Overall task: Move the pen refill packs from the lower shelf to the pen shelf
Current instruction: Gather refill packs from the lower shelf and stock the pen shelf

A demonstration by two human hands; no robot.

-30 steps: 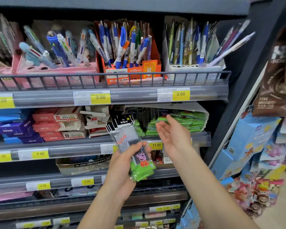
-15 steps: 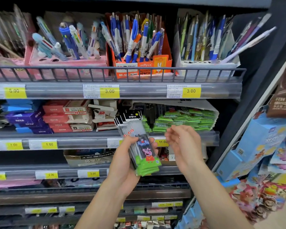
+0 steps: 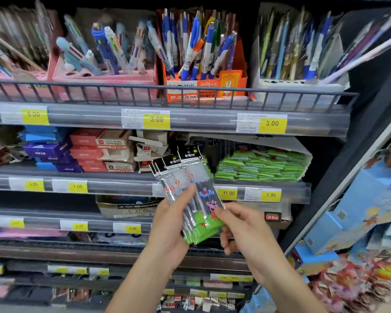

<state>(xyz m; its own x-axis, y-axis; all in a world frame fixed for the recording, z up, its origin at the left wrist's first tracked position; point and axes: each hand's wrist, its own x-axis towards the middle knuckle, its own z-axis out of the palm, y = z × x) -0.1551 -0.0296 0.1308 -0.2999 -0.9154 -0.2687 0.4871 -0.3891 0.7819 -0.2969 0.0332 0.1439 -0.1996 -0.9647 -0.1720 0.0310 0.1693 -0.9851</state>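
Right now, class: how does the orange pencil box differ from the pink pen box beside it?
The orange pencil box holds mostly blue-and-white pencils packed close; the pink pen box holds chunkier multicolour pens, spread loosely. The orange one bears printed labels; the pink front looks plain. Both sit behind the wire rail.

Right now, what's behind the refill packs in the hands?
Behind the refill packs held in the left hand, with the right hand touching them: the shelf edge with price tags and green packs to the right. The shelf directly behind is covered.
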